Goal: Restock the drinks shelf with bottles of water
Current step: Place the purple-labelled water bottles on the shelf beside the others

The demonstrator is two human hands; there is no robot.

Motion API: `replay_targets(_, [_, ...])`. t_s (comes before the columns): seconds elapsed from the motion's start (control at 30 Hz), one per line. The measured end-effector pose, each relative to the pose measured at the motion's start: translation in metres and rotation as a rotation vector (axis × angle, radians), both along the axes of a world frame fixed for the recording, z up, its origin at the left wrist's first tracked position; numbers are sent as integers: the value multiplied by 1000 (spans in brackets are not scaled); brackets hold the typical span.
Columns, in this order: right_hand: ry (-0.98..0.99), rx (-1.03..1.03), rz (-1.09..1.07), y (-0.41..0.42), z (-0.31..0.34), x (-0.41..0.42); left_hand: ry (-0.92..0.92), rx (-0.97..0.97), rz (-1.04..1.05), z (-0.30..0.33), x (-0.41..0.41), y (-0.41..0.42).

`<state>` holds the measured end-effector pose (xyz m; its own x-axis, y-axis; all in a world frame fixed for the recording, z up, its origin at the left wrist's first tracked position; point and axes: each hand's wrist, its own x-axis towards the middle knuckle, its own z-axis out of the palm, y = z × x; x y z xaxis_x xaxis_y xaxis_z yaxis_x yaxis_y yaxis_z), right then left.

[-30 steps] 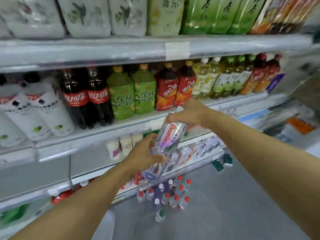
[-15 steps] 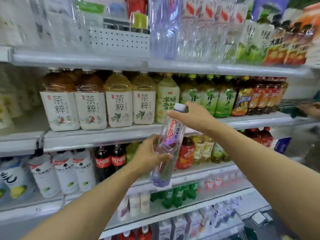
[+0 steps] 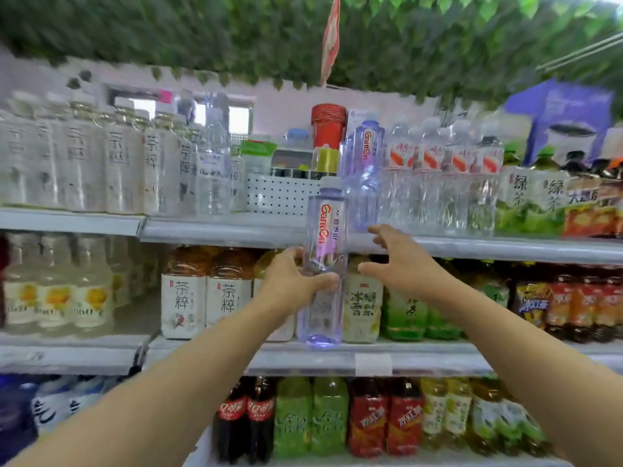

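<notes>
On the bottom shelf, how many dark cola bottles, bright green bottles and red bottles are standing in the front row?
Dark cola bottles: 2
Bright green bottles: 2
Red bottles: 2
Total: 6
The yellowish bottles further right are too blurred to count.

Looks like I'm in a small shop: tiered metal shelves (image 3: 472, 246) packed with labelled drink bottles (image 3: 183, 294), a price tag (image 3: 373, 364) on the edge.
</notes>
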<state>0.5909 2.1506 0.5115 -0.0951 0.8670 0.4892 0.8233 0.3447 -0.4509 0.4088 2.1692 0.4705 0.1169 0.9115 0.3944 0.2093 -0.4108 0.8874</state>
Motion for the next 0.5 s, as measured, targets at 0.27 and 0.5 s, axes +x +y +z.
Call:
replay_targets(0.27, [-149,112,-4,39,28,-8,-11,92,124,91,-16,28])
replay_targets(0.5, [-205,184,12,71,36,-22,-67,146,105,144,-27,73])
